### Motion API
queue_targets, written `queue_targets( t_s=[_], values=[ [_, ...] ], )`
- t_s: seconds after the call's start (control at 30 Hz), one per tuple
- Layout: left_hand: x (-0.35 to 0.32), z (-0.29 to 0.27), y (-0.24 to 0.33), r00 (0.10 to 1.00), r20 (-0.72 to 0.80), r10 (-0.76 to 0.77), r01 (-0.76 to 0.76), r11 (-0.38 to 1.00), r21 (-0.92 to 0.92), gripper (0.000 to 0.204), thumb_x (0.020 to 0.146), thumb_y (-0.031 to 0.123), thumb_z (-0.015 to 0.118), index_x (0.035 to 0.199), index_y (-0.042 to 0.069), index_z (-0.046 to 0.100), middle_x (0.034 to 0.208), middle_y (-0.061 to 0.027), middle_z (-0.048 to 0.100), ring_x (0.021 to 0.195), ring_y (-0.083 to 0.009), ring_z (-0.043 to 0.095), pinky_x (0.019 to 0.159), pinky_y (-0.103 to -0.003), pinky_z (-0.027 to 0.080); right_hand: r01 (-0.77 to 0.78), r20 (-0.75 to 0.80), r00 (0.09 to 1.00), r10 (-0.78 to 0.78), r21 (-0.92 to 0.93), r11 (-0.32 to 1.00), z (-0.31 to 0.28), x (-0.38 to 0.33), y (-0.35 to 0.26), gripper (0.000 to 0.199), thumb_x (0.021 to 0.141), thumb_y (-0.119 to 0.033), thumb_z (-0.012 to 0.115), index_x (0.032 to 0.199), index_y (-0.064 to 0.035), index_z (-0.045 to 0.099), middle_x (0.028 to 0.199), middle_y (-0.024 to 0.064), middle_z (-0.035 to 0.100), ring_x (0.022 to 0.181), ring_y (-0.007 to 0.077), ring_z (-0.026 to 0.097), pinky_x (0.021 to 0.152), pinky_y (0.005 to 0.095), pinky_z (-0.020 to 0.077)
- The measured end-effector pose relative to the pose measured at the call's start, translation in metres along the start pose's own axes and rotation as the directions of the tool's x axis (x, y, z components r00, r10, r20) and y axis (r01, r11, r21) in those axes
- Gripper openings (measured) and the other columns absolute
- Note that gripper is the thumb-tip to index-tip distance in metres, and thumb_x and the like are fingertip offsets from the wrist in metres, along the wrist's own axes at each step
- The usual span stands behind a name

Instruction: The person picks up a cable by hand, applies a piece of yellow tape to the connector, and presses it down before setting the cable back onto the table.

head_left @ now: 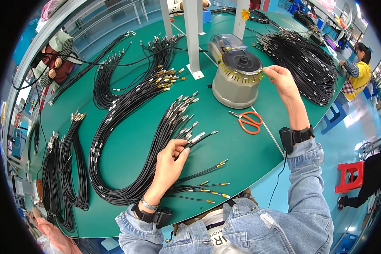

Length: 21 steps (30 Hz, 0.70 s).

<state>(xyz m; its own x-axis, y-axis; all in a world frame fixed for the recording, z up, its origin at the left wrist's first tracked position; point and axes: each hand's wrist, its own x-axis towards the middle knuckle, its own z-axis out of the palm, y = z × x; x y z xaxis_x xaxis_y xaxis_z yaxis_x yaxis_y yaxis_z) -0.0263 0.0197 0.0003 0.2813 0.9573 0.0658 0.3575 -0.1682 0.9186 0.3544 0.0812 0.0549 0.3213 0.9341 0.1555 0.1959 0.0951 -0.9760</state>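
Observation:
My left hand curls its fingers around a black cable at the right side of a long bundle of black cables. The bundle's silver-white connector ends fan out just beyond that hand. Farther right, my right hand pinches at the rim of a round grey tape dispenser. Short yellow-green tape strips stick out around its black disc, and one strip appears to be between my fingertips. Below the dispenser lie red-handled scissors, with their blades pointing left.
More cable bundles cover the green table's left side and the far right. Several yellow-tipped cables lie near my body. White metal posts rise behind the dispenser. A person in yellow works at the right; a red stool stands on the floor.

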Motion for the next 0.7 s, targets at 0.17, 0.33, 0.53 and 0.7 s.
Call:
queue_targets(
  t_s=[0.17, 0.33, 0.53, 0.7],
  values=[
    [0.004, 0.001, 0.006, 0.999, 0.054, 0.006, -0.005, 0.999, -0.034, 0.012, 0.083, 0.005, 0.060, 0.093, -0.002, 0.060, 0.073, 0.0006, 0.058, 0.061, -0.0026, 0.049, 0.055, -0.018, 0.042, 0.085, -0.028, 0.996, -0.080, 0.289, 0.953, 0.024, -0.037, -0.022, 0.012, 0.082, -0.015, 0.062, 0.083, -0.0034, 0.060, 0.074, -0.0028, 0.054, 0.069, 0.0060, 0.045, 0.064, 0.0231, 0.0357],
    [-0.002, 0.001, 0.007, 0.990, -0.055, 0.126, -0.127, 0.992, 0.000, 0.011, 0.082, 0.003, 0.062, 0.091, -0.003, 0.061, 0.074, -0.0004, 0.059, 0.058, -0.0022, 0.050, 0.052, -0.017, 0.040, -0.075, 0.109, 0.993, 0.035, 0.397, 0.915, 0.099, -0.119, -0.033, 0.006, 0.083, -0.008, 0.060, 0.083, -0.0026, 0.057, 0.078, 0.0000, 0.054, 0.074, 0.0077, 0.049, 0.071, 0.0233, 0.0397],
    [-0.011, 0.005, 0.019, 0.966, -0.130, 0.223, -0.219, 0.975, 0.042, 0.010, 0.081, 0.000, 0.062, 0.090, -0.003, 0.060, 0.073, -0.0009, 0.059, 0.057, -0.0011, 0.049, 0.049, -0.015, 0.037, -0.237, 0.247, 0.961, 0.123, 0.511, 0.826, 0.167, -0.183, -0.018, 0.005, 0.082, -0.006, 0.062, 0.083, -0.0018, 0.059, 0.081, -0.0006, 0.056, 0.076, 0.0066, 0.050, 0.070, 0.0210, 0.0404],
    [-0.014, 0.007, 0.020, 0.943, -0.171, 0.285, -0.281, 0.959, 0.044, 0.011, 0.080, -0.003, 0.063, 0.090, -0.003, 0.060, 0.072, -0.0016, 0.058, 0.055, -0.0002, 0.047, 0.047, -0.015, 0.035, -0.207, 0.228, 0.968, 0.106, 0.482, 0.851, 0.182, -0.188, -0.010, 0.011, 0.082, -0.011, 0.065, 0.085, -0.0012, 0.061, 0.080, -0.0001, 0.059, 0.076, 0.0065, 0.052, 0.069, 0.0210, 0.0419]
  ],
)
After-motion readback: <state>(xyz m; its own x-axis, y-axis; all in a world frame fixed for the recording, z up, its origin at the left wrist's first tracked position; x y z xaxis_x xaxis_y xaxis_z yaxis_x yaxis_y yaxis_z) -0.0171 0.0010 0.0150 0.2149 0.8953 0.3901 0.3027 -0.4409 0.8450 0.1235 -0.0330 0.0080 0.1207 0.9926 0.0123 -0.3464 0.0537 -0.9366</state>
